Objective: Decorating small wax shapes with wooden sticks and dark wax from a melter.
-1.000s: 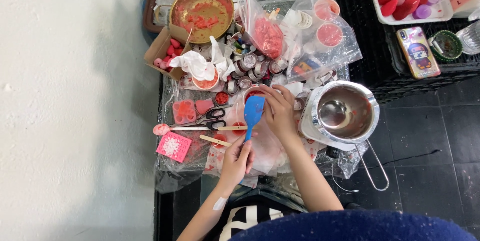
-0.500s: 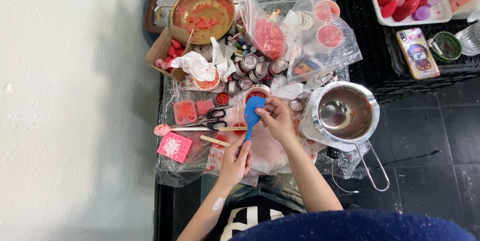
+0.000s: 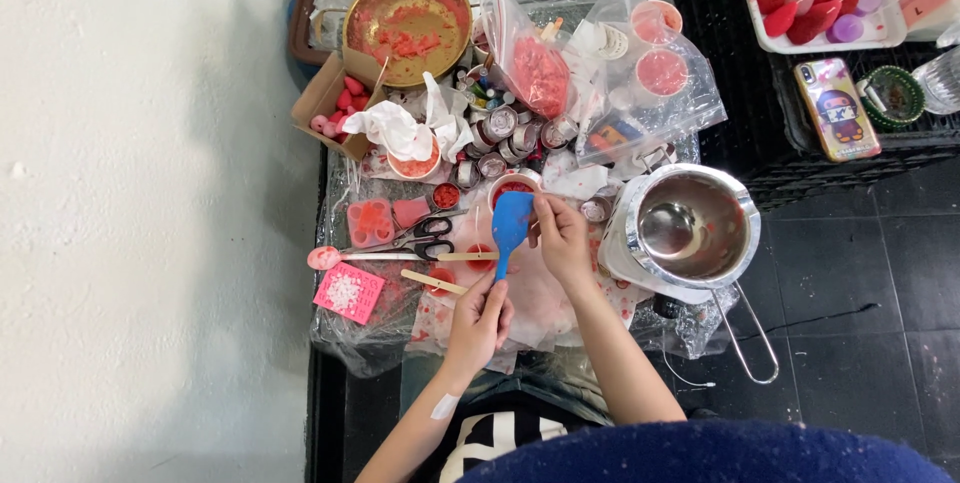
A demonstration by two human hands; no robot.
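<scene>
Starting at nine o'clock on the plastic-covered tabletop [image 3: 335, 338], a pink speckled square mold [image 3: 348, 292] is lying flat, with a long pink-headed spoon [image 3: 326, 258] stretching just above it toward the middle. At eleven o'clock an open cardboard box [image 3: 322, 101] is holding small pink pieces, and beside it a round golden pan [image 3: 408, 13] is carrying red crumbs. Near the centre, black-handled scissors [image 3: 428, 233] are resting next to a small pink tray [image 3: 370, 222], and two wooden sticks [image 3: 433, 282] are lying just beside the spoon's handle. The left hand [image 3: 480, 318], at six o'clock, is clenching the lower end of the blue spatula [image 3: 511, 227], whose broad blade is pointing up toward twelve o'clock over the centre of the tabletop. The right hand [image 3: 562, 239] is curling its fingers against the blade's right edge, pinching at it, just below a small cup of red material [image 3: 512, 187]. Above them, at twelve o'clock, a cluster of small round tins [image 3: 500, 128] is crowding under clear plastic bags [image 3: 540, 68] with red contents. At three o'clock a steel melting pot [image 3: 692, 228] with a wire handle is standing on a pale base, touching nothing the hands hold. At two o'clock a phone [image 3: 838, 109] is lying on a black crate [image 3: 745, 63].
</scene>
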